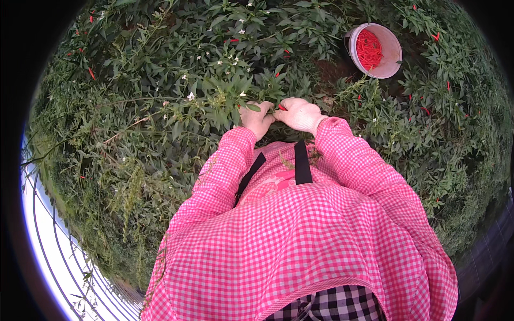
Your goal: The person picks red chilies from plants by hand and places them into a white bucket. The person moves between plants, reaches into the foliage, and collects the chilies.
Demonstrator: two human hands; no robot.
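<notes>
Both of my hands are close together among the leaves of a chili pepper plant (217, 110) with white flowers. My left hand (255, 119) is bare or in a pale glove, which I cannot tell, its fingers bent at a stem; leaves partly hide them. A white knit glove covers my right hand (297, 114), and a red chili pepper (282, 107) shows at its fingers, held in them. Beyond my right hand, a white plastic bucket (391, 52) stands tilted, holding many red chili peppers (368, 49).
Dense chili plants surround me, with red peppers (425, 111) on the right and more (91, 73) at the far left. Tall weeds (134, 188) rise at the left. Some bare soil (331, 72) shows beside the bucket. Curved frame ribs (54, 224) stand at the lower left.
</notes>
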